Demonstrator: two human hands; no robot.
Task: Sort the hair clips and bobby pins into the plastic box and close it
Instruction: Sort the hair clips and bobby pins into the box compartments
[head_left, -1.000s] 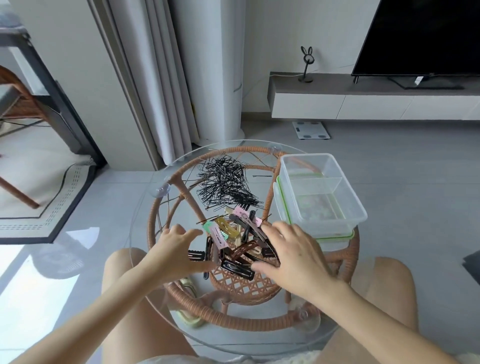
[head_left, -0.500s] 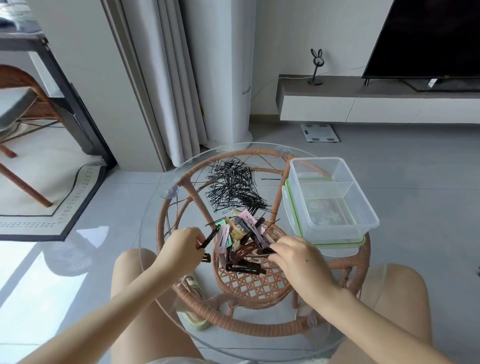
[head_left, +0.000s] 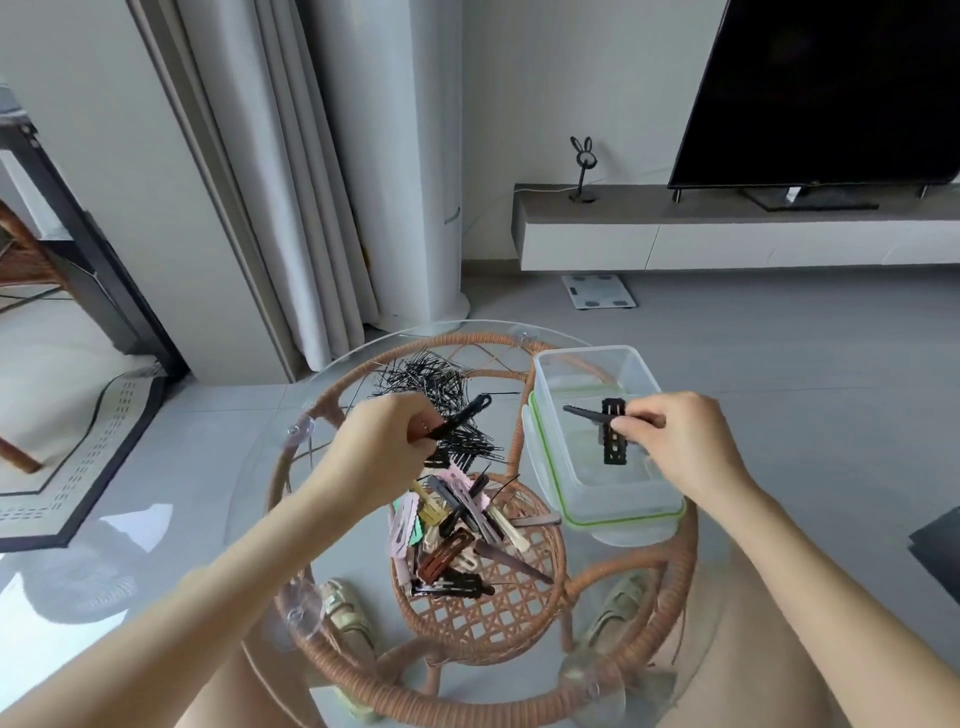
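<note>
A clear plastic box (head_left: 550, 384) sits on its green-rimmed lid at the right of a round glass table (head_left: 249, 499). My right hand (head_left: 685, 441) is over the box, shut on black hair clips (head_left: 613, 439). My left hand (head_left: 384, 441) hovers above the table's middle, pinching a long black clip (head_left: 462, 418). A heap of coloured hair clips (head_left: 452, 535) lies in the middle. Black bobby pins (head_left: 431, 384) are piled behind it, partly hidden by my left hand.
The glass top rests on a rattan frame (head_left: 519, 613). Under it my knees and sandals (head_left: 348, 623) show. A curtain (head_left: 291, 182) hangs behind, a TV (head_left: 831, 88) on a low cabinet stands at the right, a scale (head_left: 597, 299) lies on the floor.
Both hands rose from the clip heap with clips in them. My right hand moved right, over the box; my left hand lifted toward the bobby pins. The camera tilted up.
</note>
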